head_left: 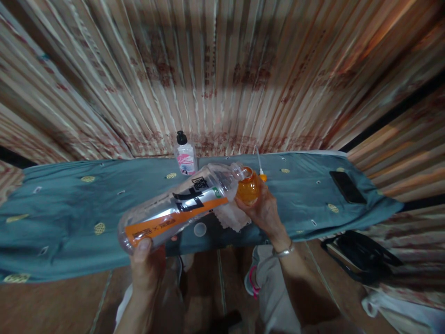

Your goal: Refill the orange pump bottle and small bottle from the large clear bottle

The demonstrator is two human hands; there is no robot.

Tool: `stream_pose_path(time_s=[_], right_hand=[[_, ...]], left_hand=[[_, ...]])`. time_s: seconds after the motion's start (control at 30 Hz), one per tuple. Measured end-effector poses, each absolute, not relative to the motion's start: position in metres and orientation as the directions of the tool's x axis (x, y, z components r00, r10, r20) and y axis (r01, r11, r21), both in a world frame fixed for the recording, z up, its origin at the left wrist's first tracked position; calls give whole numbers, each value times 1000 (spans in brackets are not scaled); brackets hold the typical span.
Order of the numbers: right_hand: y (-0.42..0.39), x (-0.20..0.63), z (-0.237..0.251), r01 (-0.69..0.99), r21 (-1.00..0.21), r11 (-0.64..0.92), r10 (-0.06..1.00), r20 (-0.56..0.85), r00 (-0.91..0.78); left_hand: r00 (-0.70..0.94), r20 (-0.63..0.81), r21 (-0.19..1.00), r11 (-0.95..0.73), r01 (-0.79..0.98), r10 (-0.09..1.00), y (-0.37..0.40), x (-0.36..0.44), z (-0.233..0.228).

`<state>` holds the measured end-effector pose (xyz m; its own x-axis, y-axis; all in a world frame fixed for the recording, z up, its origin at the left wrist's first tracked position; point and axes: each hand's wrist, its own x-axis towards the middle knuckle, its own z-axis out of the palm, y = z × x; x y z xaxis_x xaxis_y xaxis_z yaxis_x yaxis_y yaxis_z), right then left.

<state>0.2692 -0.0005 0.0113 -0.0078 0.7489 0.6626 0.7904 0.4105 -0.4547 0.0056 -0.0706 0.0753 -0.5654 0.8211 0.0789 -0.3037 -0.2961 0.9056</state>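
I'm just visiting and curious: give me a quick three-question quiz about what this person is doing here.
1. True or false: the left hand holds the large clear bottle by its base.
2. What does the right hand hold? A) small orange container B) black phone C) white cloth
3. What colour is the cap of the small bottle standing by the wall?

Key: 1 true; 2 A; 3 black.

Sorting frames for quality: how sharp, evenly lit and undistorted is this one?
Head view: wide-angle bending bows the teal cloth; the striped backdrop is streaked and soft; the clear bottle and orange container are fairly sharp, with mild glare on the bottle; the floor is dim.
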Motion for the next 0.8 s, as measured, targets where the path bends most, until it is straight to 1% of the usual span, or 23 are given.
stream_pose_path(time_s=[0.23,0.5,0.63,0.8], right_hand=[[0,269,11,800,-431,417,726,687,-8],[0,270,14,783,-482,393,767,642,10],[-1,269,15,795,-466,388,756,654,14],[-1,268,14,808,-467,358,756,653,43]], left_hand=[[-557,55,905,-277,-323,829,-71,8,74],[-553,58,904,-279,-325,831,-71,8,73],[-549,70,900,-290,-326,833,-71,8,71],[-556,48,898,-279,-340,830,-71,9,70]])
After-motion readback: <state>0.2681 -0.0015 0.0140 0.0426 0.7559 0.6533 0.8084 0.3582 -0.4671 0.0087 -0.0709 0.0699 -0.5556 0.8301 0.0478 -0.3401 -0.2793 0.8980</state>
